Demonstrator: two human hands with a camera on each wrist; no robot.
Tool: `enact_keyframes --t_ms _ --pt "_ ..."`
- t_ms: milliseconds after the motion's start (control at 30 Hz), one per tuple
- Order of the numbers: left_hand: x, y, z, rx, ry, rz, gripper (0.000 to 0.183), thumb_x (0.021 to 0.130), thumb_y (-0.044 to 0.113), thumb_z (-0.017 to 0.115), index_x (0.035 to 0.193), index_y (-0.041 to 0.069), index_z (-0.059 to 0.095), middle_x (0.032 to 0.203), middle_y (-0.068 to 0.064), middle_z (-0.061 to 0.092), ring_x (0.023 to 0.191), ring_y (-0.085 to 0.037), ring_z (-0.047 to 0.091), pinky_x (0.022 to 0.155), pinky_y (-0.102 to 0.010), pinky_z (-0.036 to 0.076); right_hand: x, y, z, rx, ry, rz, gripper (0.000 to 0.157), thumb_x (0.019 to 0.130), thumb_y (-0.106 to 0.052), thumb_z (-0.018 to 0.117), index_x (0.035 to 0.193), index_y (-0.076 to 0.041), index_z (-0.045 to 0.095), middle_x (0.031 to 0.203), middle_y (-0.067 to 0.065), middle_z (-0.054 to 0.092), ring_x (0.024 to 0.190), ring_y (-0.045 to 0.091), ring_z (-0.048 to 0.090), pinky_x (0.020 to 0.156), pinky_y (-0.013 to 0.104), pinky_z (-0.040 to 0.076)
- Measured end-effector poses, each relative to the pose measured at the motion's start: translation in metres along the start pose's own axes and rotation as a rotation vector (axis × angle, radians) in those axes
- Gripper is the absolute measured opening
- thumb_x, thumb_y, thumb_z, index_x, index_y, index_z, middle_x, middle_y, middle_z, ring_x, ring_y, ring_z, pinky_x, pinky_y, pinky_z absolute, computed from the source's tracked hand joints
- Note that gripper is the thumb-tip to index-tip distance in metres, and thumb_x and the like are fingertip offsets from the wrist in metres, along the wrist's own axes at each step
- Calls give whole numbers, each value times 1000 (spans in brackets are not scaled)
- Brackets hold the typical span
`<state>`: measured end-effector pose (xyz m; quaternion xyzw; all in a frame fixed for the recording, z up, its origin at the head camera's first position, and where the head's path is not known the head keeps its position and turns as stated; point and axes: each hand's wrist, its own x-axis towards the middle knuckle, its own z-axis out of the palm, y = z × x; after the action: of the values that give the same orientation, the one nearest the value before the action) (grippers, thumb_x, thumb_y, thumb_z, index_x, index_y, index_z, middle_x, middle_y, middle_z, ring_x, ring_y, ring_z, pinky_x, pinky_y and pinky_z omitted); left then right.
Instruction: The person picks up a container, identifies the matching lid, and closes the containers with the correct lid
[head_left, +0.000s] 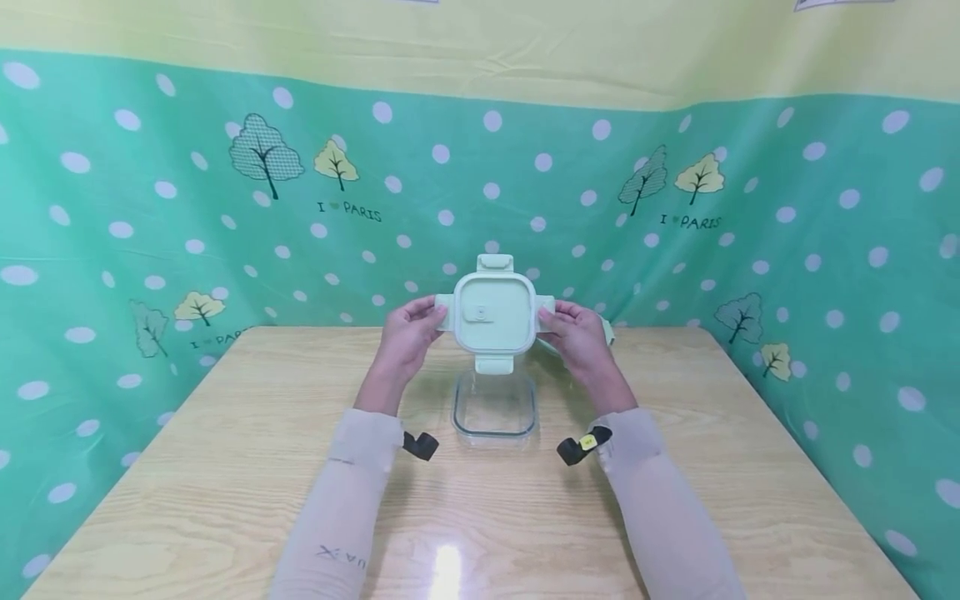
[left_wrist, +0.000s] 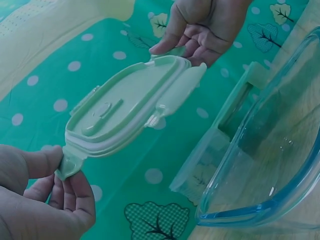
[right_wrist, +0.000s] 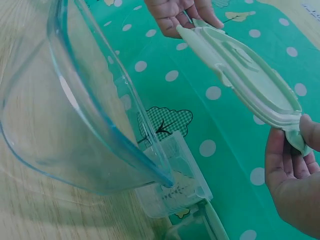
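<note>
Pale green plastic lid (head_left: 494,312), four latch flaps, held up at centre of the head view above a clear glass container (head_left: 494,406) on the wooden worktop (head_left: 225,467); left hand (head_left: 408,333) and right hand (head_left: 577,333) each pinching a side flap. From the left wrist, lower left: left grip thumb against fingers on a flap of the lid (left_wrist: 125,107), glass container at right. From the right wrist, lid (right_wrist: 245,70) upper right, right grip pinching its flap. Probably light, stiffish, flaps floppy; better taken by the rim.
</note>
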<state>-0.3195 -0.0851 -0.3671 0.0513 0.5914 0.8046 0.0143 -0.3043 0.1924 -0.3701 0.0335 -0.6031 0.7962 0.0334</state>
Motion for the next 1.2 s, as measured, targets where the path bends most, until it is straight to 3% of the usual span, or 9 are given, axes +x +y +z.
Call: enact_keyframes --t_ms 133,333,567,933,1133,1200 --pt "2 0 -3 -1 -3 -14 46 99 8 67 141 -3 53 130 -14 60 117 -23 62 103 -32 54 0 0 0 -76 27 6 31 99 -10 68 124 7 59 106 9 72 99 18 71 99 39 57" --pt "3 2 -3 19 -19 -20 43 98 8 68 138 -3 55 123 -11 62 110 -21 64 103 -34 54 1 -1 -3 -206 60 -12 31 98 -16 71 121 2 61 111 13 69 101 20 70 91 31 60" --pt "1 5 -4 50 -17 -35 43 98 8 69 137 -2 56 116 -9 62 104 -19 64 99 -32 55 -1 -4 -8 -339 51 -35 34 96 -22 74 119 1 63 107 8 66 97 18 67 87 29 61" --pt "-3 11 -10 186 -33 7 40 97 9 70 134 -2 58 120 -13 61 111 -24 62 102 -36 55 -6 -14 -12 -417 -51 -116 25 99 -12 69 116 3 59 104 9 63 95 17 65 86 28 61" --pt "-4 15 -17 255 -55 45 36 96 7 71 128 -3 59 116 -11 61 109 -23 61 105 -39 53 -9 -20 -11 -485 -92 -130 22 98 -7 69 114 3 59 106 13 63 97 20 65 94 39 59" --pt "-5 16 -19 293 -58 64 34 96 8 72 125 -3 60 115 -11 62 108 -23 61 104 -38 53 -9 -21 -11 -520 -96 -141 23 97 -6 70 114 4 59 106 12 64 98 21 64 93 38 59"
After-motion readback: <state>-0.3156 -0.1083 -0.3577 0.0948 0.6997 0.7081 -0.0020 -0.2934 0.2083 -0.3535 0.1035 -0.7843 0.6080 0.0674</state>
